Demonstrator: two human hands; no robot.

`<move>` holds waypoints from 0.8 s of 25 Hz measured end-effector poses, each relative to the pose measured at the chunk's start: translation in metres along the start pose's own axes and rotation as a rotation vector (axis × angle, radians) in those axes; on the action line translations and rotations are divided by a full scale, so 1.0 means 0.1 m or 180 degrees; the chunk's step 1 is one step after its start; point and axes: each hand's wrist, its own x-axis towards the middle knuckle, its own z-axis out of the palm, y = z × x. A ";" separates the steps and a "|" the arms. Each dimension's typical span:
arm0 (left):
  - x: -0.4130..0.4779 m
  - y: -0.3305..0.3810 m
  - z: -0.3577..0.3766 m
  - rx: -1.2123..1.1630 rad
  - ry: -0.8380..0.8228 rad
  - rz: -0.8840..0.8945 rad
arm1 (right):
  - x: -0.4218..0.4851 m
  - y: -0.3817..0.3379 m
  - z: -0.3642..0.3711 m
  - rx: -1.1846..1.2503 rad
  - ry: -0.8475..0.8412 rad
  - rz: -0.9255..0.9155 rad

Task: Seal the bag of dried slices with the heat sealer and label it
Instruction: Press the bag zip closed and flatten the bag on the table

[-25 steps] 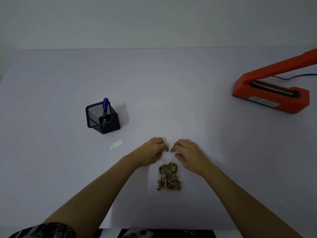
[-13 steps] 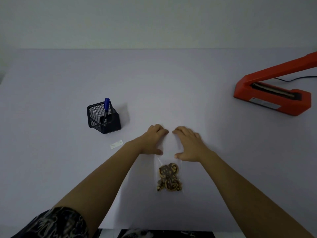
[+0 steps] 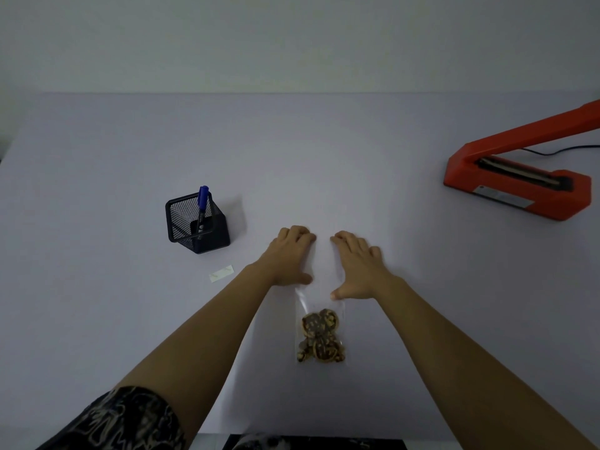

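Observation:
A clear plastic bag [image 3: 321, 287] lies flat on the table, its brown dried slices [image 3: 320, 336] bunched at the near end. My left hand [image 3: 289, 258] and my right hand [image 3: 355, 266] lie flat on the bag's empty far part, side by side, fingers stretched forward and pressing it down. The orange heat sealer [image 3: 519, 183] stands at the far right with its arm raised. A small white label [image 3: 221, 273] lies left of my left forearm. A blue marker [image 3: 202, 206] stands in a black mesh pen holder [image 3: 196, 224].
The pale table [image 3: 324, 157] spreads wide between the hands and the sealer. A black cable [image 3: 558, 151] runs off behind the sealer. The table's near edge is at the bottom of the view.
Both hands slid forward along the bag, away from the slices, and their fingers went from curled to flat. The bag's upper part now lies smoothed out.

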 end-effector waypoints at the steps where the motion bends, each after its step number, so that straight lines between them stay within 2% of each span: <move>1: -0.01 0.00 0.01 0.0060 0.0025 -0.0014 | 0.00 0.00 0.00 -0.0020 -0.0017 0.0018; 3: -0.04 0.01 0.05 0.0166 0.0124 -0.0022 | -0.02 0.02 0.03 -0.0050 0.0018 0.0033; 6: -0.13 -0.04 0.13 0.0144 0.0400 -0.0013 | -0.12 0.09 0.09 0.0126 0.0388 -0.0174; 9: -0.26 -0.04 0.23 0.0181 0.0701 0.0480 | -0.25 0.12 0.21 0.0361 0.0726 -0.0696; 12: -0.36 -0.06 0.39 0.0106 0.0916 0.0771 | -0.33 0.09 0.37 0.0412 0.0760 -0.1119; 20: -0.48 -0.15 0.44 0.0103 0.0772 0.0901 | -0.35 0.14 0.45 0.0582 0.0873 -0.1161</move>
